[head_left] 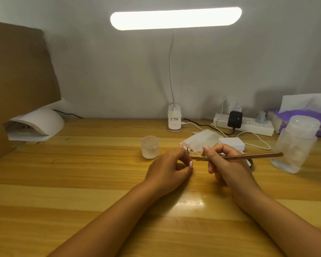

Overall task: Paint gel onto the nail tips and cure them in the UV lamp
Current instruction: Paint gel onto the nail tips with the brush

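- Now the left hand (170,166) rests on the desk (82,182) and pinches one pink nail tip (191,164) between the thumb and the curled fingers.
- The right hand (224,164) grips the brush (252,156) like a pen, with the fingers curled round it. The working end points at the pinched tip, but I cannot tell if it touches.
- Just behind the hands lies a holder strip (195,154), and two more tips (181,145) stand on small posts there. A small frosted jar (150,147), probably the gel, stands just to the left.
- The UV lamp (35,123) sits at the far left of the desk, well apart from the hands.
- In my judgement the pinched tip is small and smooth, so a hard stroke may turn it or push it out of the pinch, and wet gel would smear on the fingers.
- The long brush handle reaches toward the big clear jar (295,143) on the right, so a wide swing may knock it.
- The way to the lamp is long, so a thick coat may run.
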`<state>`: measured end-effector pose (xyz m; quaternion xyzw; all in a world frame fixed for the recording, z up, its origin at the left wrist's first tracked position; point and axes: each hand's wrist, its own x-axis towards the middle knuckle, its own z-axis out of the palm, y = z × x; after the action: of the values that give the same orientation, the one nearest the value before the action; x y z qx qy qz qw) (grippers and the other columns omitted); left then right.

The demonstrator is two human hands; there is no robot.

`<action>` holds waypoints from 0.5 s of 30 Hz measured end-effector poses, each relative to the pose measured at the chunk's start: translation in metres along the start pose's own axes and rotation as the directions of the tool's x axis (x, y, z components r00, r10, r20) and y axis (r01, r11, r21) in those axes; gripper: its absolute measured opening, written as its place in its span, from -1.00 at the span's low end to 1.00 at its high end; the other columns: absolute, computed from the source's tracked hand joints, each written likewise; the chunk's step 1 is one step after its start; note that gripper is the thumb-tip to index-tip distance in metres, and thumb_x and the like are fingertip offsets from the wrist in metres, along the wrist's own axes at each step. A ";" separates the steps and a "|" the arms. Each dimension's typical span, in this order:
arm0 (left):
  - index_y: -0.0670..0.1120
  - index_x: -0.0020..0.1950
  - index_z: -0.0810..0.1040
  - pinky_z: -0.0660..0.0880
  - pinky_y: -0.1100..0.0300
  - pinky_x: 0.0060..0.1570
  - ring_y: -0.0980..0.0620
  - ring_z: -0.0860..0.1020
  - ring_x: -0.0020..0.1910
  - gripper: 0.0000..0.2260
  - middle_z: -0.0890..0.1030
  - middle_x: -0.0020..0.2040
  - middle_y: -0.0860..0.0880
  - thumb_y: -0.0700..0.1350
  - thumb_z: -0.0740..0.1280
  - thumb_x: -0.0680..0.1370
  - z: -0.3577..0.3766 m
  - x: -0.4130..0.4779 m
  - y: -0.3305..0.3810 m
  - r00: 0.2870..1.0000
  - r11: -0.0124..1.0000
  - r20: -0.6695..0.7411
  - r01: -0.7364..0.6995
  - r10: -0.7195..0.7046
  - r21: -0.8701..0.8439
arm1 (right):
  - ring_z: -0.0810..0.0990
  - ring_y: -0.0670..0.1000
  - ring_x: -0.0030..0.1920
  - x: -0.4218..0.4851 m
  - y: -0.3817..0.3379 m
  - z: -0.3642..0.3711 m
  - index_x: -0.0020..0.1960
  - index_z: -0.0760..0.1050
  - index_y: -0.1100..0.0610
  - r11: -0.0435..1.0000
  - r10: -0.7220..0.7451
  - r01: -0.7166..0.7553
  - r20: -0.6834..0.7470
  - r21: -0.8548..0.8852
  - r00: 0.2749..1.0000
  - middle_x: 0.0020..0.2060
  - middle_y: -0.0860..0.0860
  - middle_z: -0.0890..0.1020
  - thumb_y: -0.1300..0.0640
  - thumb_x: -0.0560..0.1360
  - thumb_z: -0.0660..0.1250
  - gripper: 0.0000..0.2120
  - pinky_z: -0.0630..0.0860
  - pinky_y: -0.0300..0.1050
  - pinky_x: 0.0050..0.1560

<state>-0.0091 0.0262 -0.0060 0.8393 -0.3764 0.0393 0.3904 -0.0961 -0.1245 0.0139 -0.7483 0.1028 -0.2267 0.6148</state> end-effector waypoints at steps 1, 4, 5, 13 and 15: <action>0.24 -0.19 0.42 0.30 0.28 -0.27 0.31 0.46 -0.27 -0.78 0.51 -0.12 0.26 -0.02 0.41 0.51 0.000 0.000 0.000 1.000 1.000 -0.007 -0.001 0.001 0.003 | 0.41 -0.14 -0.53 0.000 0.001 0.000 -0.07 0.49 0.19 1.000 0.004 -0.004 0.000 -0.014 1.000 -0.48 0.01 0.58 -0.04 0.50 0.36 -0.73 0.34 -0.32 -0.53; 0.19 -0.15 0.44 0.29 0.28 -0.27 0.27 0.44 -0.24 -0.83 0.49 -0.09 0.24 -0.02 0.41 0.52 0.000 0.000 -0.001 1.000 1.000 -0.031 -0.001 0.002 0.029 | 0.43 -0.16 -0.51 0.001 0.002 0.001 -0.09 0.46 0.17 0.997 0.008 -0.006 0.025 -0.071 1.000 -0.45 0.01 0.62 0.01 0.53 0.35 -0.78 0.36 -0.25 -0.47; 0.19 -0.13 0.43 0.29 0.28 -0.27 0.27 0.44 -0.25 -0.84 0.50 -0.10 0.25 -0.01 0.40 0.52 0.000 -0.001 -0.001 1.000 0.999 -0.028 -0.002 0.003 0.036 | 0.43 -0.16 -0.51 0.001 0.003 0.001 -0.11 0.47 0.18 0.996 0.005 -0.003 0.031 -0.094 1.000 -0.44 0.01 0.63 0.01 0.53 0.34 -0.77 0.36 -0.22 -0.44; 0.20 -0.13 0.51 0.32 0.27 -0.25 0.32 0.46 -0.30 -0.83 0.58 -0.11 0.23 -0.06 0.43 0.50 -0.001 -0.001 0.000 1.000 1.000 -0.006 -0.027 0.027 -0.001 | 0.46 -0.22 -0.49 0.001 0.003 0.001 -0.12 0.46 0.20 0.993 -0.007 0.011 0.036 -0.121 0.999 -0.40 0.04 0.65 0.00 0.52 0.35 -0.74 0.35 -0.14 -0.28; 0.21 -0.15 0.51 0.34 0.27 -0.24 0.31 0.47 -0.29 -0.82 0.58 -0.12 0.23 -0.06 0.44 0.50 0.000 0.000 0.000 1.000 1.000 -0.012 -0.024 0.024 0.001 | 0.49 -0.23 -0.46 0.000 0.003 0.002 -0.11 0.46 0.19 0.991 -0.011 0.019 0.061 -0.136 0.998 -0.38 0.04 0.67 -0.03 0.51 0.35 -0.73 0.37 -0.13 -0.23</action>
<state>-0.0093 0.0264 -0.0065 0.8344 -0.3843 0.0492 0.3920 -0.0950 -0.1236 0.0103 -0.7959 0.0940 -0.2010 0.5633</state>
